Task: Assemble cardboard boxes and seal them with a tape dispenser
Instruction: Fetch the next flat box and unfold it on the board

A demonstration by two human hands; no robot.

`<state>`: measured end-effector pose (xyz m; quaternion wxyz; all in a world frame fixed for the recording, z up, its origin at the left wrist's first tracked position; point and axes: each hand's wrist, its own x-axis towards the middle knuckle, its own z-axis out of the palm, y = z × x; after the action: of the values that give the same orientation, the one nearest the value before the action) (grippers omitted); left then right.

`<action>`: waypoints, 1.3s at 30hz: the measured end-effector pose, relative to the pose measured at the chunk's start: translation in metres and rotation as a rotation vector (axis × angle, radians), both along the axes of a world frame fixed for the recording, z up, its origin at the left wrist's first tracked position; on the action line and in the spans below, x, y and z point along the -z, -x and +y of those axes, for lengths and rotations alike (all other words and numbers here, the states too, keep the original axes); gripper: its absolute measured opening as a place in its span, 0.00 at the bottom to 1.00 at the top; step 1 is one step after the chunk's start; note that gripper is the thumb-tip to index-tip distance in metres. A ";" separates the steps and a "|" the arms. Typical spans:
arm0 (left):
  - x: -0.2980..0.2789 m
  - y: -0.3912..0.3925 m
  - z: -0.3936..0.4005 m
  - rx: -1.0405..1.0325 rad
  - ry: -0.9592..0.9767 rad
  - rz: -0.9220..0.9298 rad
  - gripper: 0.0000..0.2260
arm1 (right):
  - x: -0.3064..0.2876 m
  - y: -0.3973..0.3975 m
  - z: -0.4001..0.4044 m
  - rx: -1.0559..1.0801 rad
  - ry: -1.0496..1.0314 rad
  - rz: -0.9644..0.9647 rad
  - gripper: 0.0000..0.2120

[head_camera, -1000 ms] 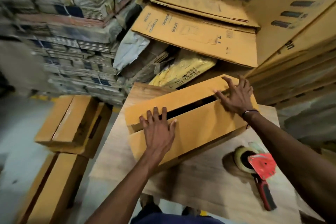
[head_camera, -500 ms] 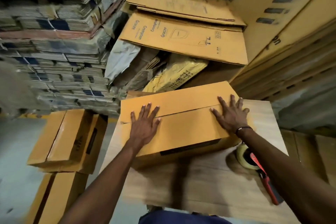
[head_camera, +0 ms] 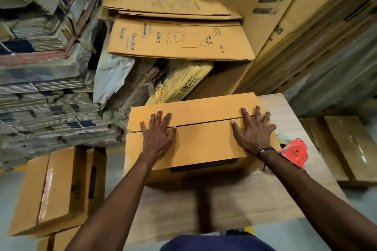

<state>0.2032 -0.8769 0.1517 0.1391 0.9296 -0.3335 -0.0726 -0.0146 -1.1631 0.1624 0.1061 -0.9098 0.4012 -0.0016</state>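
A yellow-brown cardboard box (head_camera: 204,140) stands on a pale wooden table (head_camera: 244,199), its two top flaps folded down and meeting along a seam. My left hand (head_camera: 158,134) lies flat on the left part of the seam, fingers straight. My right hand (head_camera: 253,128) presses flat on the right part, fingers spread. A red tape dispenser (head_camera: 294,152) lies on the table just right of the box, partly hidden behind my right wrist.
Taped boxes (head_camera: 55,189) sit on the floor at the left. Flat printed cartons (head_camera: 179,40) lie beyond the table. Tall stacks of flattened cardboard (head_camera: 40,67) rise at the left and large cartons (head_camera: 306,26) at the right. Another sealed box (head_camera: 346,149) sits lower right.
The two top flaps have gone from gaping open to closed. Both hands now press flat along the seam. The view has moved closer over the box.
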 end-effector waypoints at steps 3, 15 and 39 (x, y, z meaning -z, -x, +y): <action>-0.010 0.003 -0.003 -0.012 0.074 -0.045 0.26 | -0.010 -0.002 0.003 0.029 0.021 -0.038 0.41; -0.003 -0.001 -0.001 0.050 -0.049 0.006 0.28 | 0.011 -0.032 0.020 -0.314 -0.041 -0.039 0.32; -0.015 0.135 -0.195 0.376 0.090 -0.040 0.27 | 0.001 0.045 -0.066 -0.420 -0.023 -0.255 0.26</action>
<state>0.0686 -1.0722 0.1666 0.1579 0.8451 -0.5068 -0.0636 -0.0594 -1.2288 0.1617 0.1641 -0.9645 0.1866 -0.0896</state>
